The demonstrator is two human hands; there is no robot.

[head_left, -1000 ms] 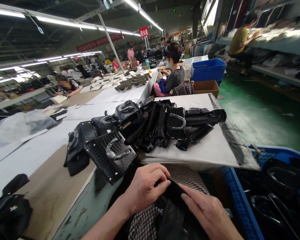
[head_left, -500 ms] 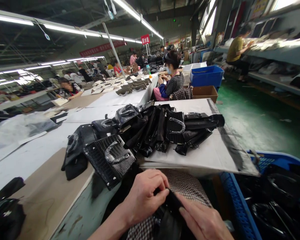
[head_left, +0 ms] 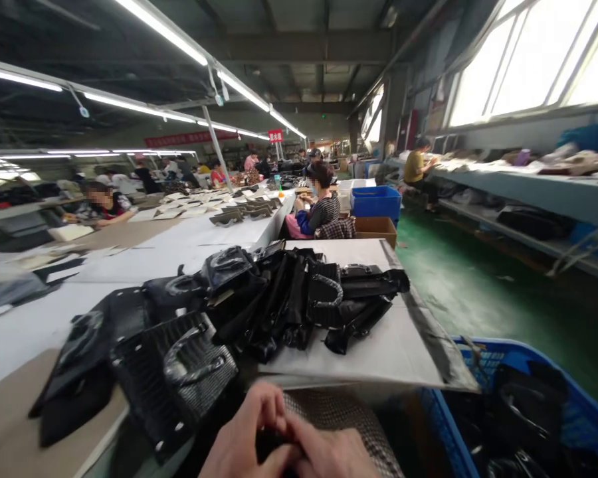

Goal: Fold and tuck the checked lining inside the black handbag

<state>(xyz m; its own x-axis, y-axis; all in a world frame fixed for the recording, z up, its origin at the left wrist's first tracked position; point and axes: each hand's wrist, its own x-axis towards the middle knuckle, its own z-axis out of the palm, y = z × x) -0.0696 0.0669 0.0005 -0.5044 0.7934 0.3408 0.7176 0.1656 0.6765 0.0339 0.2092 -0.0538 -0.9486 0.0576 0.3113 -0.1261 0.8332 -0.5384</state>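
Note:
My left hand point(head_left: 246, 438) and my right hand point(head_left: 329, 455) are together at the bottom edge, fingers curled and pinched on a small black piece point(head_left: 269, 446) that is mostly hidden between them. Under them lies checked fabric point(head_left: 339, 418) over my lap. Just beyond, a pile of black handbags point(head_left: 259, 302) with wrapped handles lies on a white board point(head_left: 379, 352) on the long work table point(head_left: 24, 325). The nearest croc-textured bag point(head_left: 179, 372) hangs over the table edge by my left hand.
A blue crate point(head_left: 573, 392) holding black bags stands at my right. A seated person point(head_left: 319, 209) works ahead at the table, with a blue bin point(head_left: 376, 201) and cardboard box point(head_left: 376, 229) beside them. Other workers sit at the left; a green floor aisle point(head_left: 478, 285) runs right.
The view has tilted up, so my hands have slid to the bottom edge. They have drawn closer together over the black piece. The bag pile has not moved on the table.

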